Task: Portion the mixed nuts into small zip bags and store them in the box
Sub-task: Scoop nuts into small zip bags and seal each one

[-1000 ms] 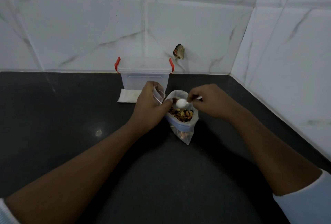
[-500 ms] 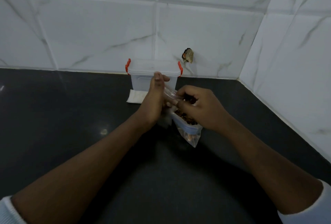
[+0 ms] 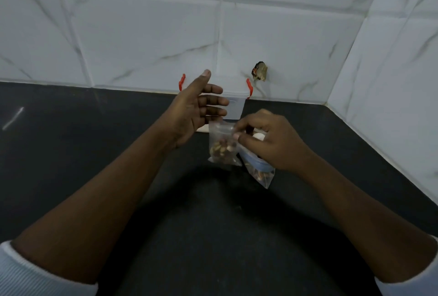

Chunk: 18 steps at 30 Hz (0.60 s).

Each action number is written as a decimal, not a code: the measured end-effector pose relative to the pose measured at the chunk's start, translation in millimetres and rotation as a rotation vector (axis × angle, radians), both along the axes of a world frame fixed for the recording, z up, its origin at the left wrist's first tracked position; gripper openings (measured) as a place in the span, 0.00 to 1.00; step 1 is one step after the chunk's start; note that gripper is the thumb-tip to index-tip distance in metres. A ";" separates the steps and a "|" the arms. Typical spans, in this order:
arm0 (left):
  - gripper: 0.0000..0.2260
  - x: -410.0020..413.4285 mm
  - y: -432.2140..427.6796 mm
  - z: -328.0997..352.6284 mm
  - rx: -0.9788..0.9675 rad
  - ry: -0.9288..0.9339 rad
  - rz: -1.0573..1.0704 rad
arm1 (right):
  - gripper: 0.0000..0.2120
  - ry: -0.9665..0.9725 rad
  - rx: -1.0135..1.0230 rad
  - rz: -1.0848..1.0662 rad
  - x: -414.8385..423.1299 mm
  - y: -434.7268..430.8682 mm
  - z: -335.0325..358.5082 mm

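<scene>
A small clear zip bag (image 3: 222, 146) with mixed nuts in its lower half hangs from my right hand (image 3: 270, 141), which pinches its top right corner. Under that hand lies the larger bag of mixed nuts (image 3: 259, 172), with a white spoon (image 3: 258, 136) partly hidden behind my fingers. My left hand (image 3: 196, 111) is lifted, palm open and fingers spread, in front of the translucent storage box (image 3: 235, 106) with its lid on and red latches, and holds nothing.
A flat white stack (image 3: 202, 128), probably empty bags, lies just in front of the box, mostly hidden by my left hand. White marble-tile walls meet in a corner at the right, with a dark broken spot (image 3: 260, 72). The countertop (image 3: 94, 153) is black.
The spoon has gone from my right hand, which now holds the small bag alone. My left hand has let go of the bag and opened, rising toward the box.
</scene>
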<state>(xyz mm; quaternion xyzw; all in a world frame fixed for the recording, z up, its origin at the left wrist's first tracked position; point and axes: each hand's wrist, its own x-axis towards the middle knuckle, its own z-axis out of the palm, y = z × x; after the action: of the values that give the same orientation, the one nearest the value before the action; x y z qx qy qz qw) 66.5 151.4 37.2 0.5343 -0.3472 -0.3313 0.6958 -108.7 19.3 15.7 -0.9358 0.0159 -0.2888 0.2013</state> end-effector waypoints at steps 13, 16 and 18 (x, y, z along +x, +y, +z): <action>0.25 -29.0 19.6 -36.7 0.053 -0.145 -0.158 | 0.03 -0.196 0.408 -0.038 8.1 -1.4 -6.9; 0.28 -29.8 19.0 -38.6 0.042 -0.137 -0.105 | 0.04 -0.206 0.446 -0.036 8.9 -1.5 -8.2; 0.31 -29.7 19.7 -39.4 0.040 -0.140 -0.075 | 0.05 -0.209 0.457 -0.028 8.9 -1.4 -8.2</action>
<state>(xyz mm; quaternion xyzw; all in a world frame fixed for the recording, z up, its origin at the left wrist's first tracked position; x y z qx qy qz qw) 36.8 171.2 -2.2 0.5565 -0.4082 -0.3260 0.6461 -99.8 17.9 7.5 -0.8308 0.0728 -0.3756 0.4043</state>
